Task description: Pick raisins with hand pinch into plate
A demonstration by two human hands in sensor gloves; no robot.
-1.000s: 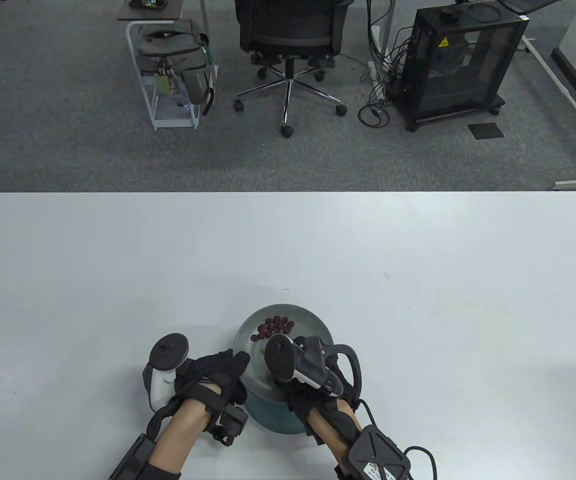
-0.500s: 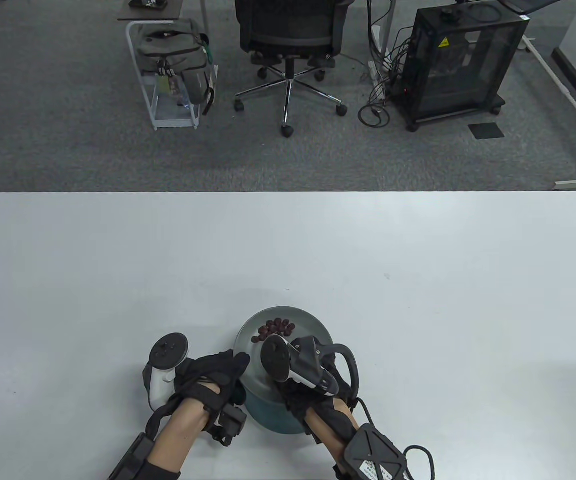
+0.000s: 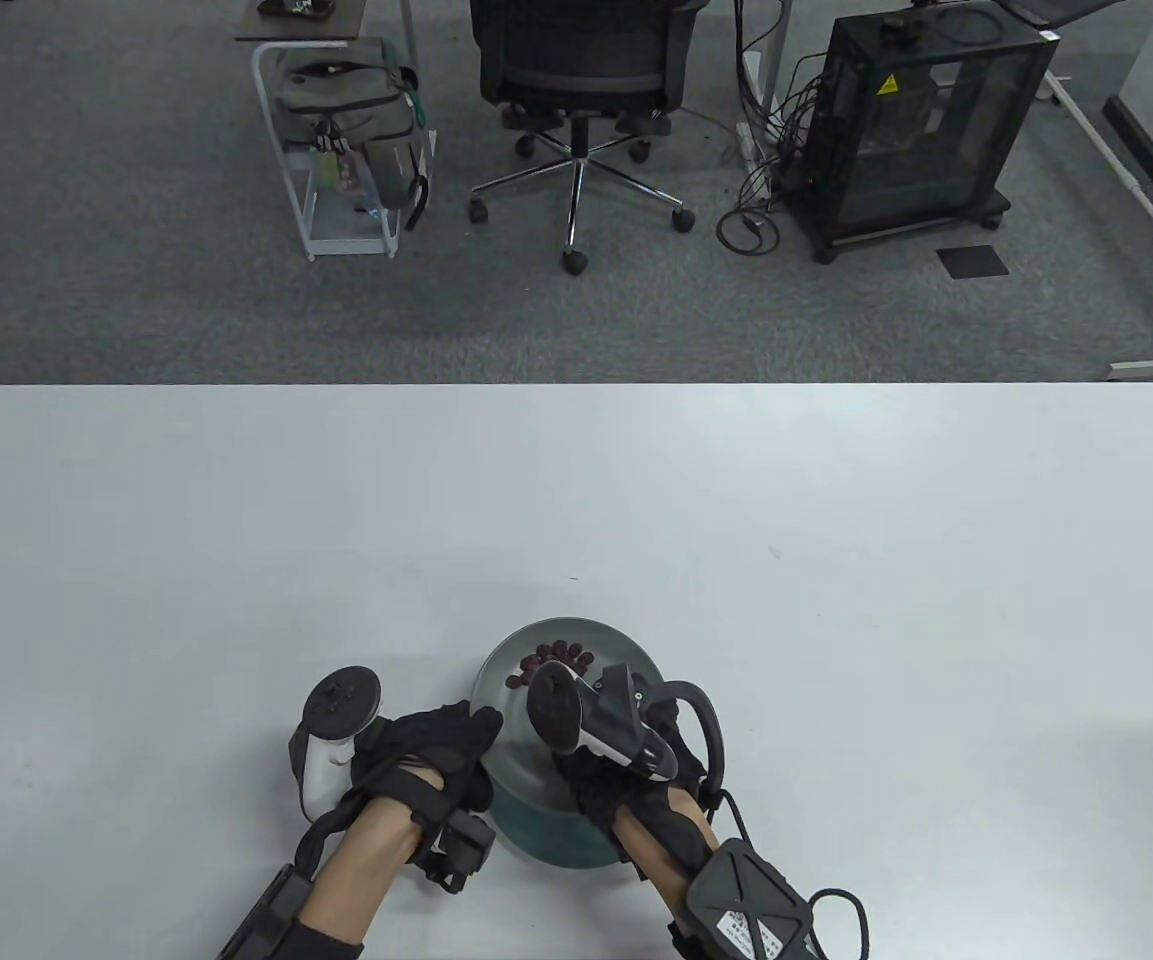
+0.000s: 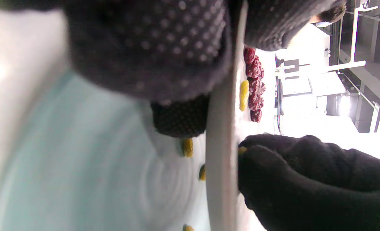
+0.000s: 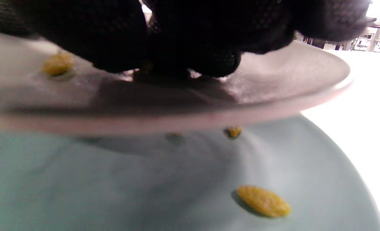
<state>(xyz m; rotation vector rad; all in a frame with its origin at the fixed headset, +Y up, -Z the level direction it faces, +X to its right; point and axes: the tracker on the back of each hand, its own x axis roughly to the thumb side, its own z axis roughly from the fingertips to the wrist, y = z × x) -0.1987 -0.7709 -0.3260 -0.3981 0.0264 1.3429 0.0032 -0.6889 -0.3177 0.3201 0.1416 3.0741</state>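
My left hand (image 3: 471,730) grips the near left rim of a grey plate (image 3: 626,655), thumb on top, and holds it above a teal plate (image 3: 556,848). Dark red raisins (image 3: 551,658) lie clustered at the grey plate's far side, with a yellow one (image 4: 243,94) beside them. My right hand (image 3: 591,790) reaches onto the grey plate. Its fingertips (image 5: 193,48) close around a yellow raisin (image 5: 146,65) on the plate surface. Yellow raisins (image 5: 263,201) lie on the teal plate (image 5: 128,192) below. The tracker hides the right fingers in the table view.
Both plates stand near the front edge of a white table (image 3: 836,500). Another yellow raisin (image 5: 57,64) lies on the grey plate (image 5: 273,83) left of my right fingers. An office chair (image 3: 581,80) and a black cabinet (image 3: 921,120) stand on the floor beyond.
My right hand has edged slightly forward over the grey plate and covers more of the dark raisins. The left hand and plates have barely shifted.
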